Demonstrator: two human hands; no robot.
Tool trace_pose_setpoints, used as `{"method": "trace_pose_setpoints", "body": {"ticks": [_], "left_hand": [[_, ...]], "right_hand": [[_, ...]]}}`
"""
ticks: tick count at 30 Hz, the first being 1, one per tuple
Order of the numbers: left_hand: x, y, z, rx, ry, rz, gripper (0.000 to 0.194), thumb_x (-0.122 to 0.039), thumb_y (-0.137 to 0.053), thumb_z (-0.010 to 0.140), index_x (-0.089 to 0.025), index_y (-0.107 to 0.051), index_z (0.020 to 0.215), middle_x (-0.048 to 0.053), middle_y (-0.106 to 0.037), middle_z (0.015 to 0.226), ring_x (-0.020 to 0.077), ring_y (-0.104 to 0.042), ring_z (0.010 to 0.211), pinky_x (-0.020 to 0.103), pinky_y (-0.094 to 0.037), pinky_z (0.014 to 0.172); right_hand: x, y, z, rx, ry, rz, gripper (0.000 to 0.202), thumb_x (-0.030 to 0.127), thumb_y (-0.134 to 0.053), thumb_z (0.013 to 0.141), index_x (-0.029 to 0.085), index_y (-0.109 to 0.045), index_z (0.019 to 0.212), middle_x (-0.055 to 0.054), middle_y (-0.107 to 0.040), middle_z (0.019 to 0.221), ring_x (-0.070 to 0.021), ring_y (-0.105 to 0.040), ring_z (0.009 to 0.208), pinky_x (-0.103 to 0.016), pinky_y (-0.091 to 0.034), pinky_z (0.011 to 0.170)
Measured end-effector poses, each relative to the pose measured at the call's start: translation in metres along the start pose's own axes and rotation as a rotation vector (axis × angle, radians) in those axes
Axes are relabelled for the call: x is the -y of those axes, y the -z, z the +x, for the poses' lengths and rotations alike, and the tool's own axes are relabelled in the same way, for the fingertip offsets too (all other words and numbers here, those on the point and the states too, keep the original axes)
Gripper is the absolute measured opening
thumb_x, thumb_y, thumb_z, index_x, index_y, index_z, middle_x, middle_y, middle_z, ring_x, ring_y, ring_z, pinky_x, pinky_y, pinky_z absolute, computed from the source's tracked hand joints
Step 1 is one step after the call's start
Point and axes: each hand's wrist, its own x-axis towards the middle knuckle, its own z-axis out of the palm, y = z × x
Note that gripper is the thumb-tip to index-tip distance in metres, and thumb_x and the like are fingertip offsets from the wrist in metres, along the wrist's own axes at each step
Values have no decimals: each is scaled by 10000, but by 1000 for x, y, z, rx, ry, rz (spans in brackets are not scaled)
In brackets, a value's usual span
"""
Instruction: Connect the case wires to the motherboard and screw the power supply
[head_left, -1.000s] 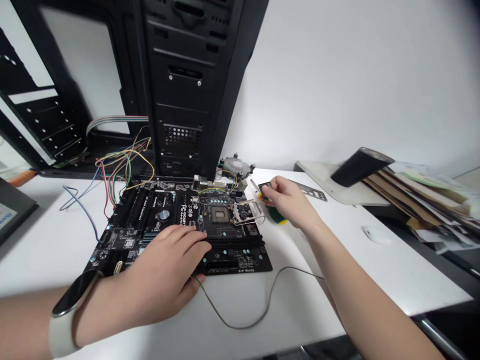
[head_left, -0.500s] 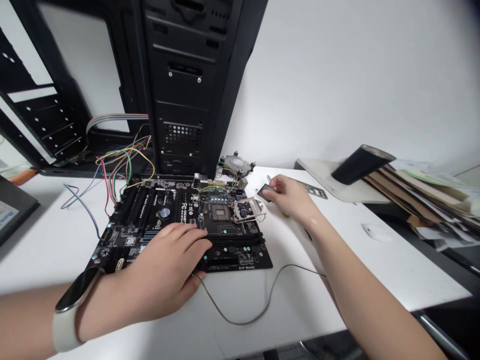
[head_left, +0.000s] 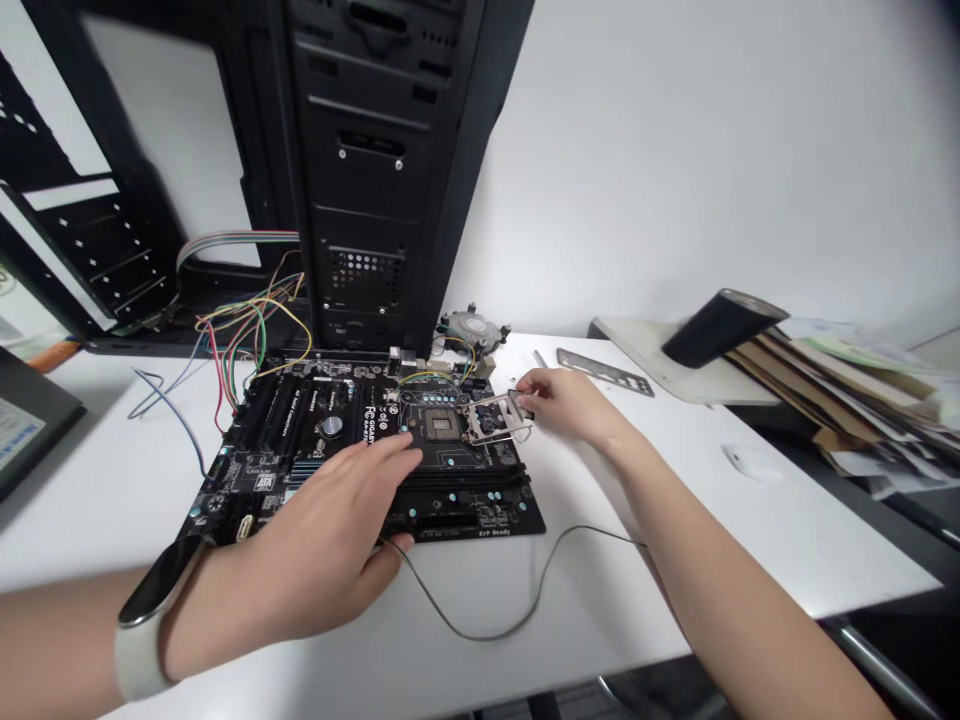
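The right hand (head_left: 559,398) pinches narrowly, apparently on a small dark piece, mostly hidden, beside the raised metal frame (head_left: 501,437); the left hand (head_left: 337,530) lies flat, fingers extended, over the motherboard (head_left: 517,517)'s near edge. The frame is open, the socket (head_left: 442,425) uncovered, the board unmounted, near the case (head_left: 360,205). Print reads "GIGABYTE", "All Solid Capacitors", "ErP Ready"; the left box (head_left: 37,430)'s label is blurred.

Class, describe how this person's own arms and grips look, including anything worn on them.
Both the left grip and right grip are ungloved, and no sleeves show. The left arm wears a wristband: pale grey strap, glossy black rounded display. Nothing is visible around the right wrist.
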Motion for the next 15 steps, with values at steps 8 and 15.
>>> {"method": "trace_pose_setpoints", "body": {"ticks": [8, 15], "left_hand": [[-1, 1, -1, -68, 39, 20, 411, -212, -455, 851, -79, -403, 1236, 190, -635, 1127, 305, -625, 1048, 499, -524, 902], [-2, 13, -6, -27, 85, -3, 213, -194, -468, 853, -129, -532, 1045, 114, -641, 976, 264, -606, 919, 493, -475, 892]], "right_hand": [[5, 7, -6, -86, 25, -43, 174, 211, -618, 755, 180, -743, 872, -89, -724, 841, -227, -648, 763, -362, -476, 755], [31, 29, -29, -341, 192, -9, 207, 233, -535, 826, 167, -705, 923, -93, -713, 938, -203, -630, 765, -361, -483, 778]]}}
